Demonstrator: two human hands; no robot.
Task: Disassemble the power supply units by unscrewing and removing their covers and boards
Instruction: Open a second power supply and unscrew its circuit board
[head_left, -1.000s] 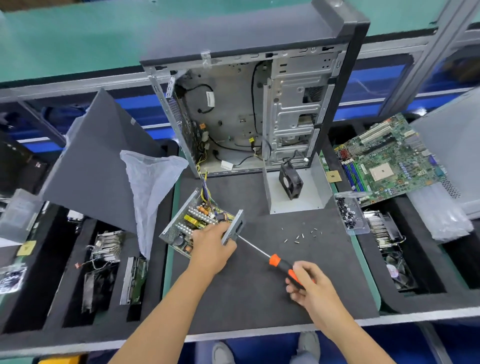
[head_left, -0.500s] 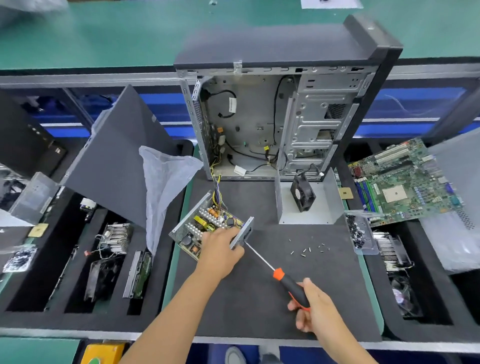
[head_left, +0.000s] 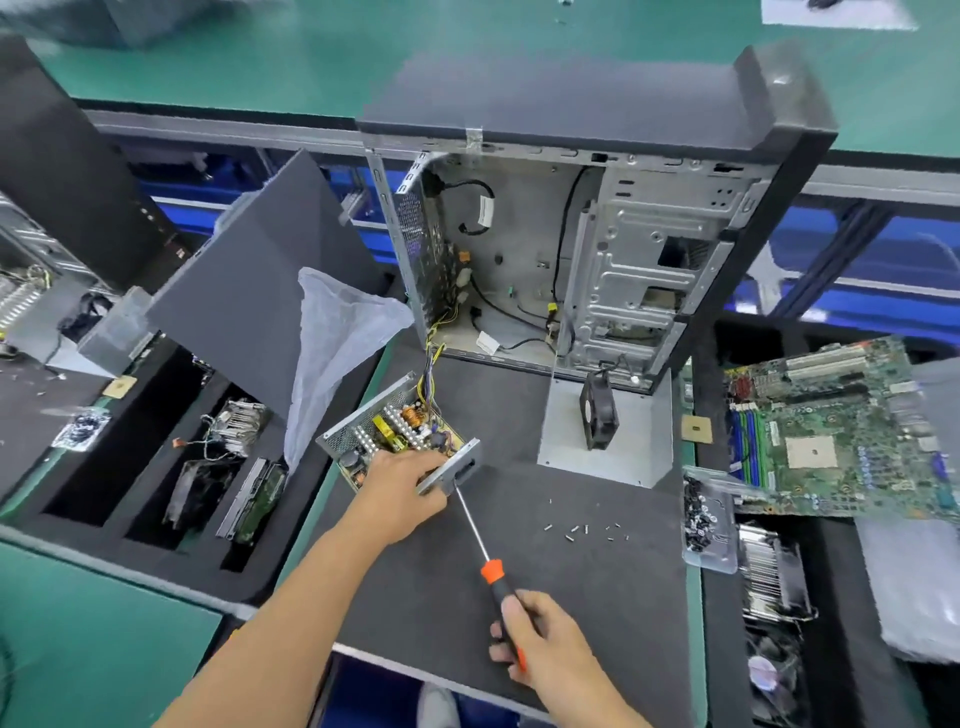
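An open power supply unit (head_left: 387, 436) lies on the dark foam mat (head_left: 571, 597), its cover off and its board with coils and capacitors showing. Its wire bundle (head_left: 430, 371) runs up into the open computer case (head_left: 566, 254). My left hand (head_left: 402, 480) grips the unit's near metal side panel (head_left: 452, 467). My right hand (head_left: 540, 642) holds the orange-and-black handle of a screwdriver (head_left: 485, 551), whose tip is set against that side panel. Several loose screws (head_left: 582, 531) lie on the mat to the right.
A metal cover (head_left: 605, 457) with a black fan (head_left: 598, 413) stands before the case. A motherboard (head_left: 841, 431) and a clear screw tray (head_left: 706, 517) sit at right. A plastic bag (head_left: 337, 353), a leaning grey panel (head_left: 249, 291) and foam slots with parts are at left.
The camera has shifted, so everything sits further right and lower in view. My right hand has turned a little on the screwdriver handle. My left hand keeps its hold on the unit.
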